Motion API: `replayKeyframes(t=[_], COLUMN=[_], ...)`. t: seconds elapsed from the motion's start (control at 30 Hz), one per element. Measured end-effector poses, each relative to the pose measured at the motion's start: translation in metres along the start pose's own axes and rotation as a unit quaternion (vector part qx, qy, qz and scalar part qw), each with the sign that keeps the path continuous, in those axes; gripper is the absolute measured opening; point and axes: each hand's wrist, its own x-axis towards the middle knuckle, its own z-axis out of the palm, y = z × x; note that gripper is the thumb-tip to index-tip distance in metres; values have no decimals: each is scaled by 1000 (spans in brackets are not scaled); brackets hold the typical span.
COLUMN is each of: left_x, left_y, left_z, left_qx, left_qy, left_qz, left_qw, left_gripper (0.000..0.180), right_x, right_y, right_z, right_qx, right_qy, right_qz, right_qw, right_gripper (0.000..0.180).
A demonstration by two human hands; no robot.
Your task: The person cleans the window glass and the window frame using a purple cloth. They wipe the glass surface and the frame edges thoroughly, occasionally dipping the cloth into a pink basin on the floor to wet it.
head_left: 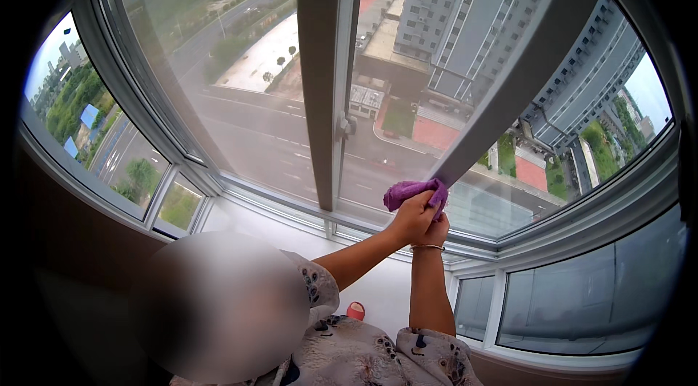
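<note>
A bunched purple cloth (407, 193) is held up in front of the window, near the lower end of a slanting grey window post (502, 88). My left hand (413, 220) is closed around it, with cloth showing at both sides of the fingers. Close against it, my right hand (434, 232) is also closed on the cloth; its fingers are partly hidden behind the left hand. A thin bracelet (427, 246) circles my right wrist. Whether the cloth touches the post or the glass I cannot tell.
An upright grey post (317, 95) and a window handle (349, 126) stand to the left of my hands. Window panes (233, 88) surround me, with roads and tall buildings outside. Below are a white floor (240, 220) and a red slipper (355, 311).
</note>
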Motion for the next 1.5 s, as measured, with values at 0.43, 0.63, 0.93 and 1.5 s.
replayKeyframes(t=[0.43, 0.63, 0.93, 1.5], left_x=[-41, -20, 1, -15], left_y=[-8, -1, -16, -30], left_z=[6, 50, 173, 172], left_qx=[-271, -255, -234, -254], left_qy=[122, 52, -144, -191], left_qz=[-48, -55, -259, -331], left_qw=[954, 964, 926, 889], left_gripper=[21, 21, 30, 42], right_x=[7, -2, -50, -120], right_y=[-18, -50, -214, -232], right_z=[43, 52, 0, -21], right_qx=[-23, 26, -31, -287], right_qy=[125, 203, 175, 170], right_qz=[-92, -139, -307, -317], right_qw=[988, 969, 935, 888], right_gripper=[30, 34, 30, 32])
